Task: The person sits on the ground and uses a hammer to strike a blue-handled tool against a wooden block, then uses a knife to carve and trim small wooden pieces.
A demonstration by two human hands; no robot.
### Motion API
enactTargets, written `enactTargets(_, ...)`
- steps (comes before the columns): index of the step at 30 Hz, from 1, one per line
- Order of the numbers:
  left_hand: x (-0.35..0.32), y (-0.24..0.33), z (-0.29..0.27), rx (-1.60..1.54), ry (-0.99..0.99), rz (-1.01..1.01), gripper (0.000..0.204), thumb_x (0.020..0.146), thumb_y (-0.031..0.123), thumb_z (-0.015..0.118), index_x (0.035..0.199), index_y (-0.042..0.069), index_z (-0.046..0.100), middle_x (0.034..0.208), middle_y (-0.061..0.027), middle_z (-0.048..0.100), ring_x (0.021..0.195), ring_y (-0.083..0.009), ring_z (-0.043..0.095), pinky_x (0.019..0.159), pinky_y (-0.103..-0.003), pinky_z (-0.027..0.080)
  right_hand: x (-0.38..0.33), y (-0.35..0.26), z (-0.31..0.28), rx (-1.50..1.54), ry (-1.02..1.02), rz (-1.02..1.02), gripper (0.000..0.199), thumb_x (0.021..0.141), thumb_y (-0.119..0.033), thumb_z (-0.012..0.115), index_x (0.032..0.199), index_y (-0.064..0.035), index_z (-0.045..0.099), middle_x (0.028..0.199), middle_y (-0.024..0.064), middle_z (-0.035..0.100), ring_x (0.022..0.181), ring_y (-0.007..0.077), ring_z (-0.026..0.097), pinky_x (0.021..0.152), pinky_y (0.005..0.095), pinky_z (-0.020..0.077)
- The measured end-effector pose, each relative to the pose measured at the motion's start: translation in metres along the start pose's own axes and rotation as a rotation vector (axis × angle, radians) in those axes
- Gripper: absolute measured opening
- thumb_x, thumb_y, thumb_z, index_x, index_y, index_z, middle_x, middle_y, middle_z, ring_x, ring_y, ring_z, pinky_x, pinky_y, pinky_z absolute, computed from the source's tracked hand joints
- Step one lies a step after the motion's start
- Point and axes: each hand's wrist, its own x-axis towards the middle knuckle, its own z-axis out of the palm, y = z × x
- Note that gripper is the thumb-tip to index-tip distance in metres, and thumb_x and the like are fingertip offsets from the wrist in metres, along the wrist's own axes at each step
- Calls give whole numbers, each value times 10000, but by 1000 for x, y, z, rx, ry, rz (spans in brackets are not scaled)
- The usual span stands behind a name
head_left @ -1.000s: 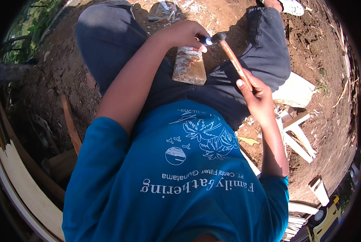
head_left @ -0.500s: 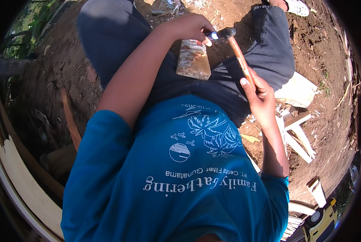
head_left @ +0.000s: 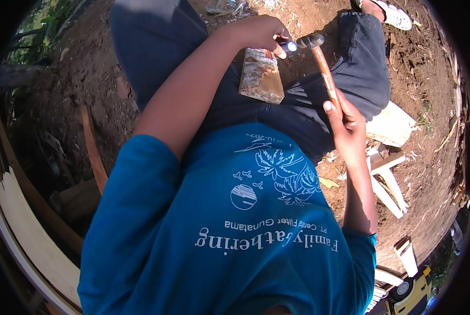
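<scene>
Okay, so far left there's a long pale plank [head_left: 28, 226] with a splintered end, curving along the fisheye rim, then a reddish-brown strip of wood [head_left: 92, 149] near it. Next come the dark trousers [head_left: 156, 52] and the blue printed shirt [head_left: 156, 220], knees spread wide over bare dirt [head_left: 418, 68]. Right between the thighs is a chunky wood block [head_left: 261, 81], whitish and flaky on top with a smoother tan end toward the belly. The left hand [head_left: 269, 32] is up at the block's far end, its grip pinched around a small shiny-ended tool [head_left: 291, 46]; most of that is hidden by the fingers, so honestly I can't say what kind it is. Just to the right of its bright end sits the dark head of a hammer [head_left: 327, 76], whose brown wooden handle slants down into the right hand [head_left: 349, 123], grip wrapped round the lower part, thumb along the side. Past that, on the dirt, there's a pale wood slab [head_left: 391, 126], a pile of crossed offcuts [head_left: 387, 170], a light-coloured shoe [head_left: 395, 16] up top, and a yellow wheeled thing [head_left: 416, 294] at the bottom.
</scene>
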Motion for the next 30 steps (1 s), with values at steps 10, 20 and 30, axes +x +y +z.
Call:
enactTargets(10,0,-5,0,80,8,21,395,791,239,849,1124,51,751,963,-102,759,856,-224,729,766,-343,547,-2,1,8,74,28,-18,346,1012,-148,664,1343,-49,646,997,-12,703,879,34,569,816,213,467)
enactTargets(20,1,-15,3,149,54,31,381,811,234,814,1145,64,746,951,-103,752,858,-197,715,753,-336,539,10,12,8,-61,-48,119,376,1012,-110,654,1369,-2,609,1104,30,721,1024,48,577,917,222,456)
enactTargets(30,-7,10,-2,176,74,-64,381,841,185,798,1189,47,726,998,-129,755,920,-220,732,812,-351,543,8,6,23,71,69,-18,356,1014,-182,662,1334,-28,640,932,18,698,866,52,565,823,231,483)
